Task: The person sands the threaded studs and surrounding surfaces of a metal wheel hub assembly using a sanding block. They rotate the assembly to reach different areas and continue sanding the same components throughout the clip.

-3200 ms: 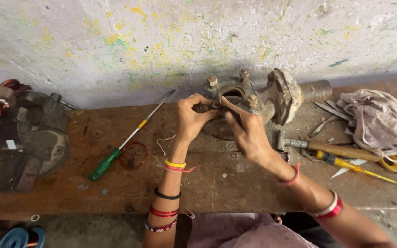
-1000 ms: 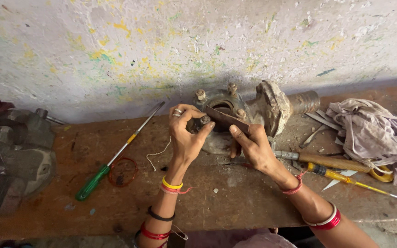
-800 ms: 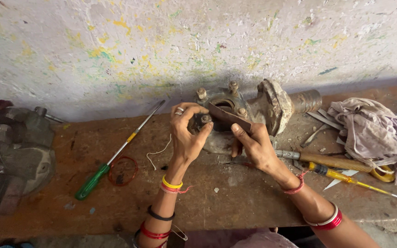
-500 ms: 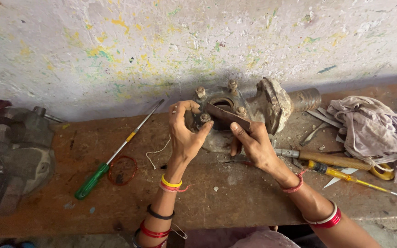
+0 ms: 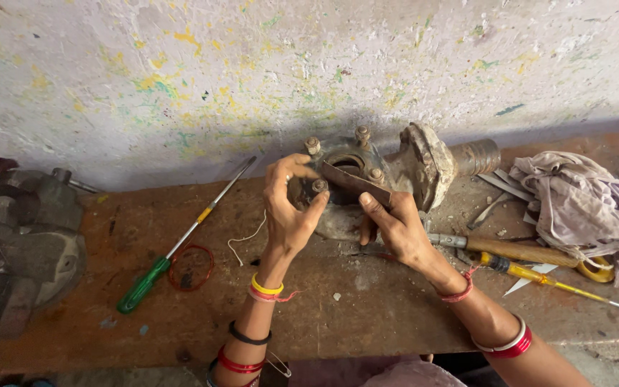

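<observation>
The left hand (image 5: 289,208) pinches a stud nut (image 5: 319,186) on the rusty cast housing (image 5: 410,161); the right hand (image 5: 392,226) grips a thin stiff metal strip (image 5: 356,183) across its opening. The housing, lying mid-tabletop (image 5: 367,315), looks heavy and rigid, best gripped by its flange.

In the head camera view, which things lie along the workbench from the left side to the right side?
Grey metal bench vise → green-handled screwdriver → left hand → rusty metal pump housing → crumpled pale cloth rag
</observation>
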